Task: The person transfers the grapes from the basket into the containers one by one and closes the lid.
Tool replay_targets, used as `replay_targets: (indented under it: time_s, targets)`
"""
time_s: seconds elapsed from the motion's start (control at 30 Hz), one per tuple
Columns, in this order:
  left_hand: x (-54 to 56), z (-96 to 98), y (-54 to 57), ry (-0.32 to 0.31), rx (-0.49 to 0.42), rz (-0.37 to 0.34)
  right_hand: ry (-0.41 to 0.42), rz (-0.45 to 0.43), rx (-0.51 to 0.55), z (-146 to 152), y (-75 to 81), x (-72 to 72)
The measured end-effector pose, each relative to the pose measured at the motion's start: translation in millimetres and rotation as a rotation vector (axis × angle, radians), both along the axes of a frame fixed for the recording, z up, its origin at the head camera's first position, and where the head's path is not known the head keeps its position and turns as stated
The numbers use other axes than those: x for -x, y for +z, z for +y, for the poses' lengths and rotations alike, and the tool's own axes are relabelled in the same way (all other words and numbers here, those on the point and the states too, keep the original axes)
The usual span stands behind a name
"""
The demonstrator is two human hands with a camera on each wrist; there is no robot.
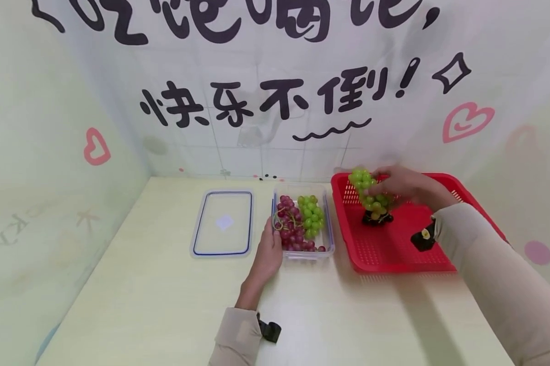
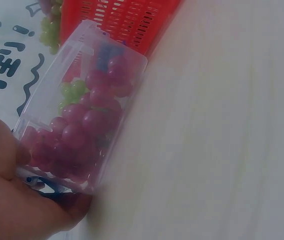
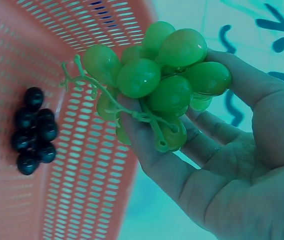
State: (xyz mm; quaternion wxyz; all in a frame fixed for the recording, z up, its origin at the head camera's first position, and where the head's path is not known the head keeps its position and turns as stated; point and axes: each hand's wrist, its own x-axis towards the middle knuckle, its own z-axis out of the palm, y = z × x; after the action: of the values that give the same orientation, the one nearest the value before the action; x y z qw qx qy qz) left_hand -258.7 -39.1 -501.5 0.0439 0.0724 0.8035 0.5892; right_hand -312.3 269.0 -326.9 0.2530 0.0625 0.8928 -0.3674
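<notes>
My right hand [image 1: 404, 184] holds a bunch of green grapes [image 1: 362, 179] between thumb and fingers, above the left part of a red plastic basket [image 1: 409, 256]. Its green stem [image 3: 134, 116] shows in the right wrist view. Below it, a small bunch of black grapes [image 3: 31, 132] lies in the basket. My left hand [image 1: 269, 249] grips the left side of a clear plastic food container [image 1: 308, 254], which stands on the table. Inside, a bunch of purple grapes [image 1: 289, 223] lies on the left and another bunch of green grapes [image 1: 312, 216] on the right.
Left of the container, a clear lid [image 1: 222, 223] with a blue seal lies flat on the pale table [image 1: 165, 284]. The basket stands close to the container's right side. Behind the table hangs a white printed sheet [image 1: 238, 162].
</notes>
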Motion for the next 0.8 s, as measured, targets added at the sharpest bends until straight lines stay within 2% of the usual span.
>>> replay_targets:
  time_s: [0.37, 0.67, 0.8]
  targets:
    - [-1.4, 2.4, -5.1, -0.01, -0.002, 0.006, 0.003, 0.039, -0.011, -13.3, 22.2, -3.7]
    - [5.8, 0.9, 2.5, -0.002, -0.002, 0.024, 0.015, 0.085, 0.021, -28.9, 40.8, 0.1]
    - [5.3, 1.1, 1.6, 0.0, 0.005, 0.014, 0.032, 0.09, 0.045, -36.5, 44.2, -0.7]
